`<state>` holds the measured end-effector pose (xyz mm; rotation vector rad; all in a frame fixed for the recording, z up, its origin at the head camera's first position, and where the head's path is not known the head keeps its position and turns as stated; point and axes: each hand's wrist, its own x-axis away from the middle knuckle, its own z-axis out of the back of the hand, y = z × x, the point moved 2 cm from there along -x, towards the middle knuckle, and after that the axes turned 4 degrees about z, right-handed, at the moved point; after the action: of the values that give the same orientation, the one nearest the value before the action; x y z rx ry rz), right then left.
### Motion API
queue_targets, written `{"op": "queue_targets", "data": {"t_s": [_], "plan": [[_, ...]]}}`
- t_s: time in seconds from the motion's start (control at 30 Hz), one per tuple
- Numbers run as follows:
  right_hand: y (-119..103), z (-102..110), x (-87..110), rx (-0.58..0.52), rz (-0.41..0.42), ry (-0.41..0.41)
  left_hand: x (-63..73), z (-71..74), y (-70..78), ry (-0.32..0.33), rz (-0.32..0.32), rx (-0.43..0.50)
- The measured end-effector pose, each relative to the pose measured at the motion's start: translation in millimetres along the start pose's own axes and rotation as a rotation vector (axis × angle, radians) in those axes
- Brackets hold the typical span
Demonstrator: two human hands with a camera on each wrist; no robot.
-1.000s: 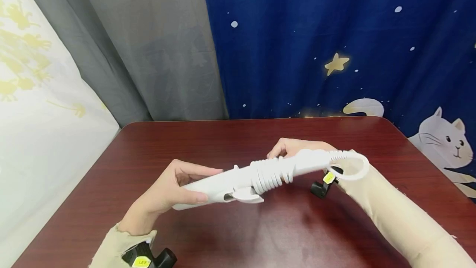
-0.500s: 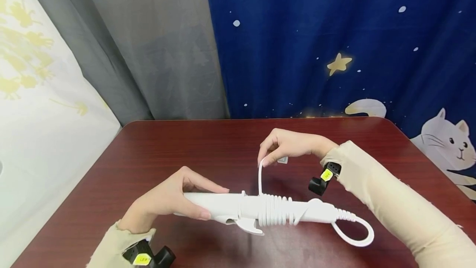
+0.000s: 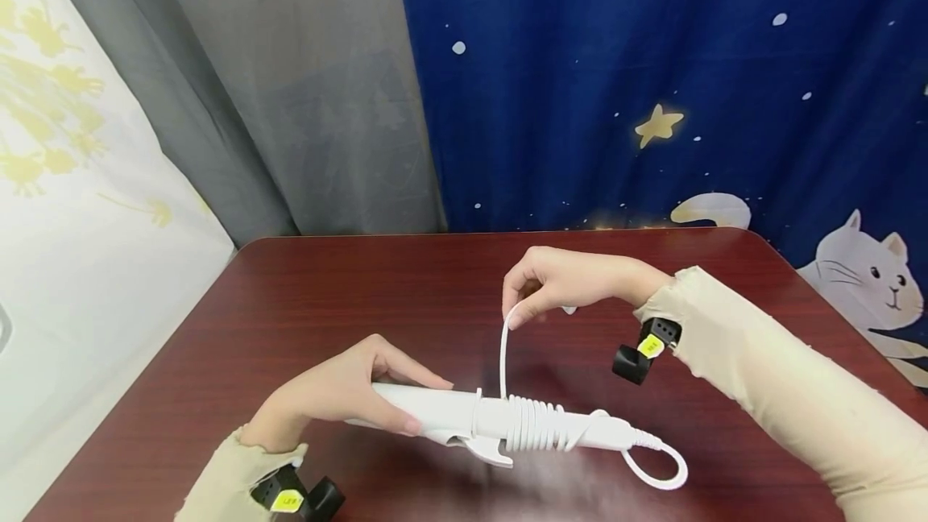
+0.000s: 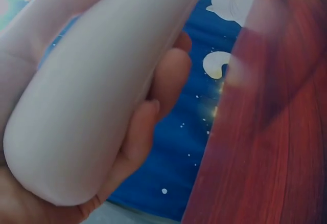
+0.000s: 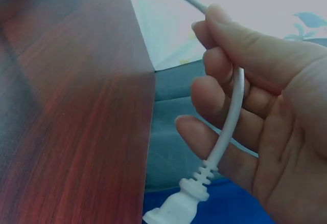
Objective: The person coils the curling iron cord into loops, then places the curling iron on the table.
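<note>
My left hand (image 3: 355,385) grips the thick end of a white curling iron (image 3: 442,413), thumb in front and fingers behind. The left wrist view shows its smooth rounded end (image 4: 92,111) in the palm. Held over the table, the iron slopes slightly down to the right, its clamp lever (image 3: 487,449) facing me. Several turns of white power cord (image 3: 532,425) wrap the handle, and a loop hangs at its right end. Above the wraps, my right hand (image 3: 565,276) pinches the cord's free stretch between thumb and fingers. A white plug (image 5: 179,208) hangs below that hand's fingers in the right wrist view.
Both hands are over a dark red wooden table (image 3: 348,280). A grey curtain (image 3: 312,103) and a blue star-patterned curtain (image 3: 544,103) hang behind its far edge. White patterned cloth (image 3: 87,264) borders the left side. Each wrist carries a small black camera (image 3: 638,353).
The curling iron has come down and tipped from right end up to right end slightly down. My right hand has moved from behind it to above it, drawing a length of cord upward.
</note>
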<state>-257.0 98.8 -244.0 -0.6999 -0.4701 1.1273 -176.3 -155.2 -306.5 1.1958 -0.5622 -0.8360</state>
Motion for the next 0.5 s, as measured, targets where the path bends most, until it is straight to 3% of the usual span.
{"op": "queue_targets", "data": {"t_s": [0.27,0.5], "plan": [[-6.5,-2.5,5.1,0.078,-0.008,0.022,-4.1,1.9,-3.4,0.103,0.12,-0.113],[-13.1,-2.4,13.0,0.124,-0.056,0.047,-6.2,5.2,-4.6,0.245,0.188,-0.167]]}}
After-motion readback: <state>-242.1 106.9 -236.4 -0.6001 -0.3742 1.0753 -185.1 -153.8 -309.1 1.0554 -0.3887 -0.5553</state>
